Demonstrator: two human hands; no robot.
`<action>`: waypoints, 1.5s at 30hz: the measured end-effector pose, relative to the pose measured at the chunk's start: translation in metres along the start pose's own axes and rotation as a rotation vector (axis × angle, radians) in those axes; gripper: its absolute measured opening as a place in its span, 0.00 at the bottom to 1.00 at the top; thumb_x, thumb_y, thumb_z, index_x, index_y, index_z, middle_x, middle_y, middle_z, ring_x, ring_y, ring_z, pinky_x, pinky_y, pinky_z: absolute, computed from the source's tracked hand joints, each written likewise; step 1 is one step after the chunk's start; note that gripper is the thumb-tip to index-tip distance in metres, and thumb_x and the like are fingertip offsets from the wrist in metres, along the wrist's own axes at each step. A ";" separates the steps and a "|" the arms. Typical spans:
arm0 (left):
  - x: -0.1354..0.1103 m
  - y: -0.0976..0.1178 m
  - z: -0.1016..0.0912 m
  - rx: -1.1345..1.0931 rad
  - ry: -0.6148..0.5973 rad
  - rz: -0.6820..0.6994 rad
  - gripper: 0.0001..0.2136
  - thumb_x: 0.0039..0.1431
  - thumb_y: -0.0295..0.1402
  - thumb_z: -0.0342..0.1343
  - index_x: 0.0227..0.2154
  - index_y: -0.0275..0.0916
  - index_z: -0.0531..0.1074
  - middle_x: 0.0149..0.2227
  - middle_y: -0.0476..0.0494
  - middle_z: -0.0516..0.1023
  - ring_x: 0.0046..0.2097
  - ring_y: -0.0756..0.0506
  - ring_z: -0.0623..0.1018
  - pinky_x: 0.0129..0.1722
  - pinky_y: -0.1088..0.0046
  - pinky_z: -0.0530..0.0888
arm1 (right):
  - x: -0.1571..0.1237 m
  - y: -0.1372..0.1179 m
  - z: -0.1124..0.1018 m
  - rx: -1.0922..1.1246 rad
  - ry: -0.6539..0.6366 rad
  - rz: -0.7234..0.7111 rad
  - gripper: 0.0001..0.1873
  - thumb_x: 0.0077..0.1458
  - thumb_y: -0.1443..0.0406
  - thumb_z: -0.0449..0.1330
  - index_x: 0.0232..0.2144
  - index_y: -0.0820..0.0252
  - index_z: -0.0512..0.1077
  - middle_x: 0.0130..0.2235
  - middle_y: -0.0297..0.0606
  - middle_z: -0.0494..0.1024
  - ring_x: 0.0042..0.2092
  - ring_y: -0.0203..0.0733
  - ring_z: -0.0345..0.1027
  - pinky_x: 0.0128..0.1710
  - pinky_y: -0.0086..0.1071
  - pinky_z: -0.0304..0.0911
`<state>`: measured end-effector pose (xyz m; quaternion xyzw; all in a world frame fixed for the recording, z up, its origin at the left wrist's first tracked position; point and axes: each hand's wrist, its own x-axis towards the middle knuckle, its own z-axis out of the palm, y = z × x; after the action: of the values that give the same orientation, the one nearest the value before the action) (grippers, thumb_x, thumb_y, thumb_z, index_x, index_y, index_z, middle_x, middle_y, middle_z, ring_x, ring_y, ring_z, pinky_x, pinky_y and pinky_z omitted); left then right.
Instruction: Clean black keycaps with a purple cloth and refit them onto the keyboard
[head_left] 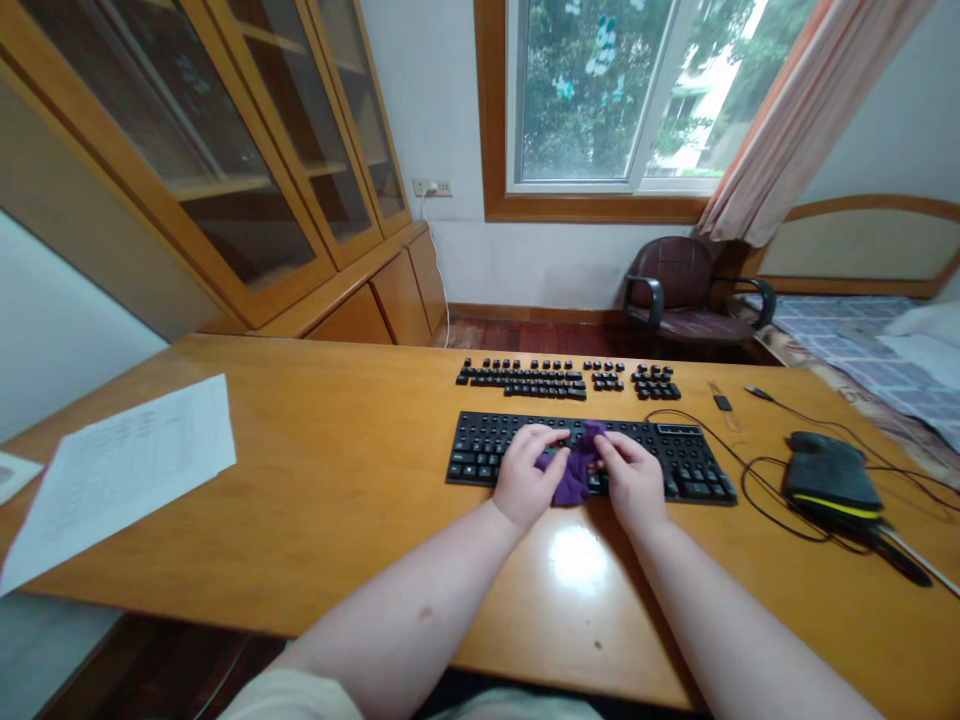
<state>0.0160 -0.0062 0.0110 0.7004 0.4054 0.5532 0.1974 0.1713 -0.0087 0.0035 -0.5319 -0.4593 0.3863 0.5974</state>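
Note:
A black keyboard (474, 447) lies on the wooden desk in front of me, with some keys off its upper rows. Over its middle is a crumpled purple cloth (573, 482). My left hand (527, 474) is closed on the left side of the cloth, thumb and fingers bent around it. My right hand (636, 482) pinches the cloth's upper right part between thumb and fingers. Both hands rest close above the keys and hide part of them. Behind the keyboard, loose black keycaps (541, 383) stand in rows.
To the right lie a black brush (832, 475) with a yellow stripe, coiled cable (766, 508) and a small keycap puller (722, 403). Paper sheets (142, 465) lie on the desk's left. Beyond the desk (337, 480) stand a chair (679, 280) and a glass-door cabinet (315, 200).

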 end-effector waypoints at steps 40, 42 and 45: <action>-0.005 0.000 0.005 -0.204 0.008 -0.133 0.05 0.49 0.25 0.59 0.29 0.40 0.78 0.33 0.45 0.76 0.36 0.49 0.76 0.39 0.70 0.75 | 0.002 0.009 0.003 0.208 -0.333 0.075 0.07 0.38 0.62 0.68 0.20 0.60 0.77 0.28 0.38 0.75 0.25 0.36 0.67 0.27 0.30 0.66; -0.005 0.001 0.005 -0.187 0.010 -0.127 0.04 0.48 0.25 0.60 0.28 0.39 0.78 0.32 0.44 0.76 0.36 0.49 0.76 0.38 0.70 0.75 | 0.002 0.011 0.003 0.243 -0.322 0.116 0.09 0.39 0.60 0.67 0.21 0.61 0.77 0.28 0.38 0.75 0.24 0.35 0.66 0.26 0.31 0.66; -0.005 0.001 0.004 -0.124 0.022 -0.093 0.04 0.49 0.26 0.60 0.28 0.39 0.78 0.32 0.44 0.76 0.36 0.48 0.76 0.39 0.69 0.76 | 0.002 0.013 0.004 0.302 -0.340 0.195 0.12 0.41 0.58 0.66 0.25 0.61 0.77 0.25 0.37 0.74 0.23 0.35 0.66 0.26 0.31 0.66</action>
<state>0.0204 -0.0097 0.0078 0.6612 0.4047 0.5750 0.2616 0.1679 -0.0041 -0.0092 -0.4057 -0.4366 0.5903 0.5444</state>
